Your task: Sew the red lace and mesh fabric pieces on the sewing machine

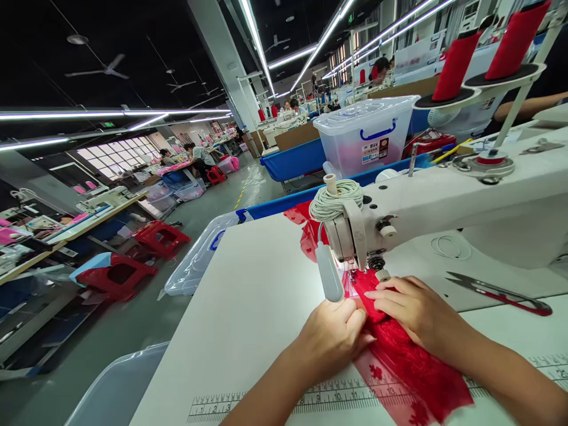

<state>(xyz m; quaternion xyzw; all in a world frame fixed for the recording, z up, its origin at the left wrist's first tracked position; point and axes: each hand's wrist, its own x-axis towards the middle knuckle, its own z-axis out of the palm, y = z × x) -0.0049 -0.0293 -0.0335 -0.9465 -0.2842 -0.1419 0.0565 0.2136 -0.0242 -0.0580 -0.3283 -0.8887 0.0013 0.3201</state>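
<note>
Sheer red lace fabric [410,358] runs from the front edge of the white table up under the needle of a sewing machine [426,198]. Gathered at its left edge, the cloth is pinched by my left hand [335,331], whose fingers are curled just below the small lamp [329,275]. My right hand [410,307] lies over the fabric's right side, fingers extended and pressing it down near the presser foot. More red fabric [306,231] spreads behind the machine head. The needle tip is hard to make out.
Thread snips [501,293] lie on the machine bed to the right. Red thread cones [457,68] stand above the machine. A lidded clear box [366,133] is behind the table, and another clear lid [199,254] adjoins its left edge. Red stools [118,277] stand across the aisle.
</note>
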